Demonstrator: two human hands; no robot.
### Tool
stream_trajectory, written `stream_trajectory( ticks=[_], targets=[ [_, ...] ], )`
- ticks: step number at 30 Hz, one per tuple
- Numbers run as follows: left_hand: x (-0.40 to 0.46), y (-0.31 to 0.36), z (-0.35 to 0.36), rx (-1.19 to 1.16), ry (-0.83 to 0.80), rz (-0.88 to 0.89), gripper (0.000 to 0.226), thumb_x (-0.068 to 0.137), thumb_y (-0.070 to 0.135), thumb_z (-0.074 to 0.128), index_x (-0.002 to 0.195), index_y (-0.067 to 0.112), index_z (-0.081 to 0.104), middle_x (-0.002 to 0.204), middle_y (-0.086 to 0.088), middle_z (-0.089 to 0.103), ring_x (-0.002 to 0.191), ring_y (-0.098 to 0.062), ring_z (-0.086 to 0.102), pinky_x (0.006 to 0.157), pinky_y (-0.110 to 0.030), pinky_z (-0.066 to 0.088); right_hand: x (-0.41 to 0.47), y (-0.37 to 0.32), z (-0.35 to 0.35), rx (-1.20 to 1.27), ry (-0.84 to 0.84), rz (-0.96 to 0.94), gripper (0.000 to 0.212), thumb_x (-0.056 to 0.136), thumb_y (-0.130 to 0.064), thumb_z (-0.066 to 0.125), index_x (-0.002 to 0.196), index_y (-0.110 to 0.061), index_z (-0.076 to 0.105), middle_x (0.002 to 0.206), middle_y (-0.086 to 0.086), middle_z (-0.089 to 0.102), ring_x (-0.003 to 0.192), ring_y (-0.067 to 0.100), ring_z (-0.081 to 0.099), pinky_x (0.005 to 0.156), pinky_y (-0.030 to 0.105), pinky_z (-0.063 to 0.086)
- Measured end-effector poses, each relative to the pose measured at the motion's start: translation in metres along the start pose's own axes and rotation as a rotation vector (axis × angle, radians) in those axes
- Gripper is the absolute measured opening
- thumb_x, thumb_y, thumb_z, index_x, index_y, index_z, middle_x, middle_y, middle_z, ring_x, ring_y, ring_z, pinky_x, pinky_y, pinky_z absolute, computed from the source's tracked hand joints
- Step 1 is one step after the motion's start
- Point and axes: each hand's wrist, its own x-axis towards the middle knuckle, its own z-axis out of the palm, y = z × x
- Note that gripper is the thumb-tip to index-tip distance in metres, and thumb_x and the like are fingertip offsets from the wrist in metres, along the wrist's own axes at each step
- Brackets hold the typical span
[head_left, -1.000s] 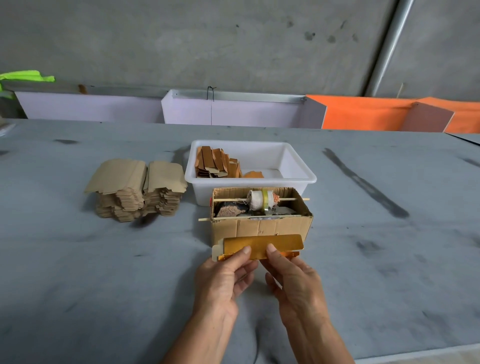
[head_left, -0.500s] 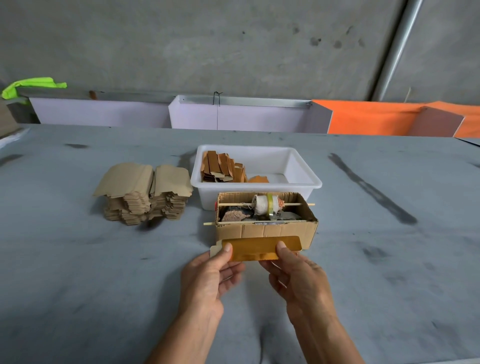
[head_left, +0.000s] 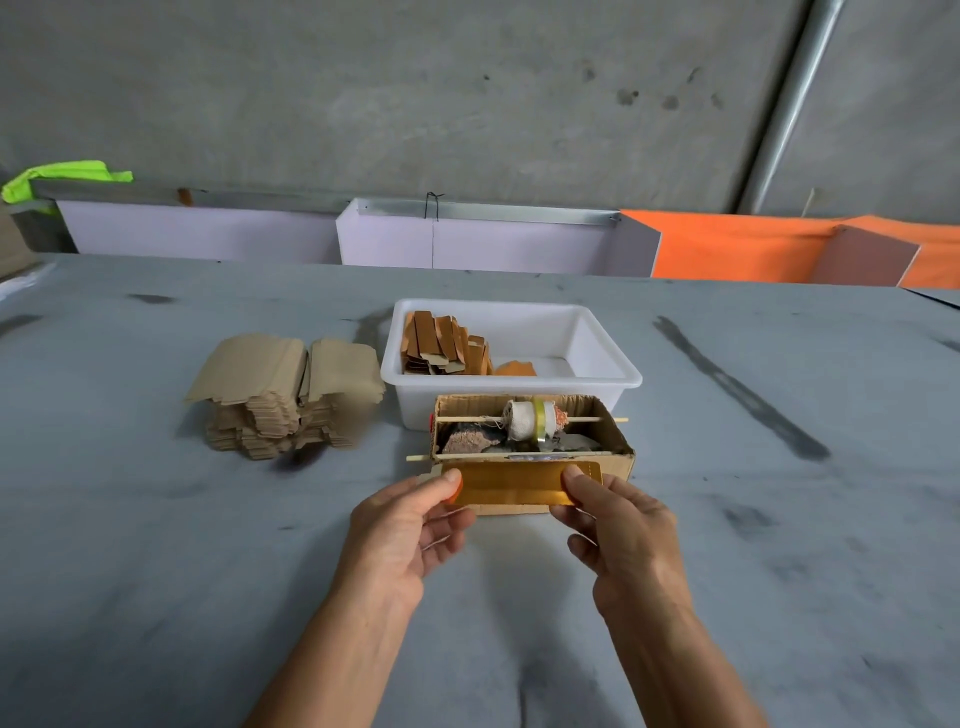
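Gold card blank (head_left: 511, 483) — a glossy, flat strip with one lengthwise crease and a pale tab at its left end — held level between both hands. Left hand (head_left: 410, 525) pinches its left end, right hand (head_left: 618, 525) its right end, thumbs on top. Just beyond the fingertips: open cardboard box (head_left: 613, 457) with a spool (head_left: 530, 420) on a skewer — white tub (head_left: 597, 358) behind
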Motion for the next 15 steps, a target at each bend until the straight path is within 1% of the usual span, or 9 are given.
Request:
stream_trajectory(
  ticks=[3,4,6,7,8,9,12,15],
  targets=[
    [0.000,0.005,0.002,-0.048,0.006,0.041,0.015,0.076,-0.003,0.068,0.070,0.005,0.058,0.051,-0.007,0.062,0.040,-0.013,0.059,0.039,-0.021,0.050,0.002,-0.008,0.004,0.017,-0.050,-0.034,0.013,0.082,-0.023,0.070,0.075,-0.014,0.065,0.058,-0.004,0.066,0.055,0.008,0.065,0.056,0.026,0.043],
    [0.000,0.006,0.003,-0.067,0.010,0.053,0.015,0.077,-0.004,0.067,0.070,0.005,0.058,0.050,-0.007,0.062,0.041,-0.013,0.059,0.040,-0.021,0.050,0.002,-0.011,0.006,0.031,-0.074,-0.042,0.014,0.080,-0.026,0.072,0.077,-0.013,0.066,0.060,-0.004,0.067,0.058,0.010,0.067,0.056,0.026,0.044],
    [0.001,0.009,0.008,-0.101,0.023,0.077,0.014,0.080,-0.004,0.065,0.071,0.005,0.058,0.052,-0.008,0.064,0.043,-0.014,0.061,0.042,-0.022,0.052,0.001,-0.014,0.013,0.034,-0.143,-0.032,0.024,0.073,-0.029,0.075,0.085,-0.010,0.067,0.068,0.000,0.071,0.067,0.015,0.070,0.057,0.027,0.046],
    [0.001,0.011,0.011,-0.115,0.027,0.086,0.014,0.081,-0.004,0.064,0.073,0.005,0.057,0.053,-0.009,0.065,0.044,-0.015,0.063,0.043,-0.023,0.052,0.000,-0.015,0.017,0.012,-0.178,-0.018,0.028,0.072,-0.028,0.076,0.089,-0.008,0.067,0.073,0.003,0.073,0.070,0.016,0.071,0.057,0.027,0.046],
    [0.001,0.012,0.014,-0.126,0.027,0.092,0.013,0.082,-0.005,0.063,0.074,0.004,0.057,0.054,-0.010,0.066,0.046,-0.017,0.065,0.044,-0.024,0.053,0.000,-0.015,0.021,-0.013,-0.203,-0.007,0.027,0.073,-0.024,0.076,0.090,-0.006,0.067,0.077,0.005,0.074,0.070,0.015,0.071,0.058,0.027,0.047],
    [0.001,0.014,0.017,-0.130,0.022,0.094,0.012,0.082,-0.005,0.063,0.076,0.003,0.057,0.056,-0.012,0.067,0.048,-0.019,0.066,0.045,-0.025,0.054,0.000,-0.015,0.025,-0.036,-0.216,-0.001,0.021,0.075,-0.019,0.075,0.089,-0.005,0.067,0.077,0.005,0.074,0.068,0.013,0.071,0.058,0.027,0.046],
    [0.004,0.019,0.021,-0.092,0.007,0.084,0.008,0.081,-0.005,0.063,0.084,0.000,0.058,0.065,-0.017,0.070,0.056,-0.024,0.070,0.049,-0.030,0.057,0.005,-0.020,0.038,-0.091,-0.189,-0.021,0.003,0.081,-0.007,0.070,0.081,-0.007,0.067,0.067,0.003,0.072,0.057,0.008,0.067,0.057,0.025,0.044],
    [0.011,0.031,0.022,-0.048,0.013,0.096,0.007,0.081,-0.004,0.063,0.086,0.000,0.059,0.070,-0.020,0.070,0.058,-0.026,0.070,0.053,-0.034,0.059,0.019,-0.032,0.051,-0.159,-0.170,-0.069,0.012,0.083,-0.004,0.067,0.072,-0.008,0.067,0.056,0.000,0.068,0.051,0.007,0.063,0.055,0.025,0.045]
  ],
)
